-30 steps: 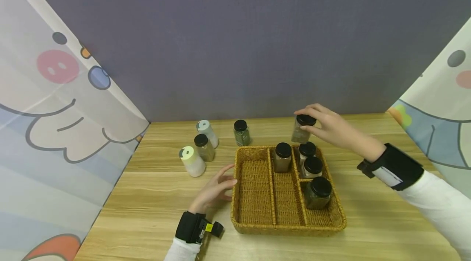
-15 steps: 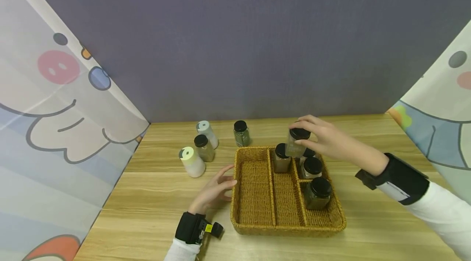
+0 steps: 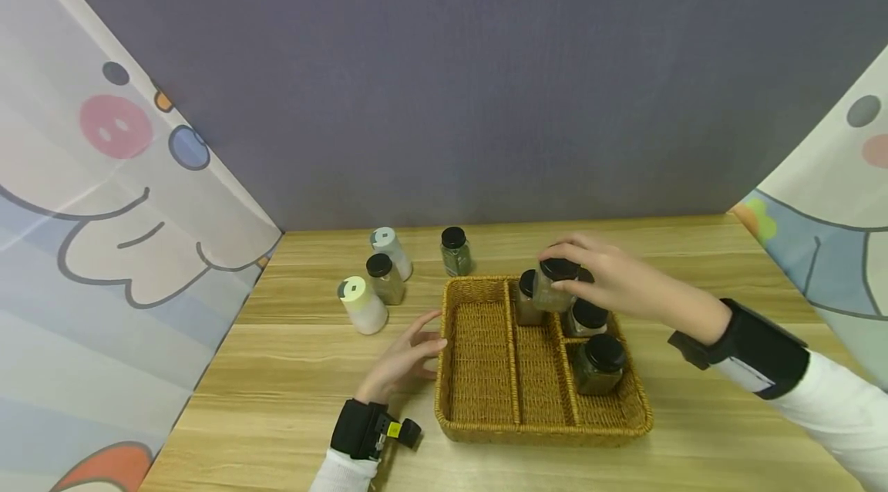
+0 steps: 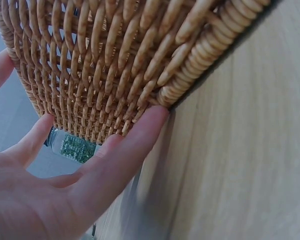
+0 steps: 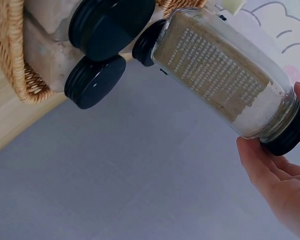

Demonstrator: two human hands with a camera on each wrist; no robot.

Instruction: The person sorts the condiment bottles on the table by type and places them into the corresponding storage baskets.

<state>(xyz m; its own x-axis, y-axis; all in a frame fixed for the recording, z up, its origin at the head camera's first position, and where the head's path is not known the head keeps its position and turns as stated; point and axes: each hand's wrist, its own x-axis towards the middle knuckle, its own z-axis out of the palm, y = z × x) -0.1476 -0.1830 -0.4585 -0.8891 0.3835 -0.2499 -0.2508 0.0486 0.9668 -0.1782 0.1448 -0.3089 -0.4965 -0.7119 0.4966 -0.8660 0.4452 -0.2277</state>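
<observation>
The right hand (image 3: 610, 285) pinches a glass jar (image 3: 553, 288) by its black lid, fingers curled round it, above the middle compartment of the woven basket (image 3: 479, 407), just in front of another jar (image 3: 526, 299). Two more jars (image 3: 598, 363) fill the right compartment; the left one is bare wicker. The left hand (image 3: 405, 359), fingers spread, presses the basket's left wall on the wooden table (image 3: 277, 392)

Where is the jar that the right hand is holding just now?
In the head view the jar hangs from the right hand over the basket, above its middle compartment's far end, beside the jar already standing there.
</observation>
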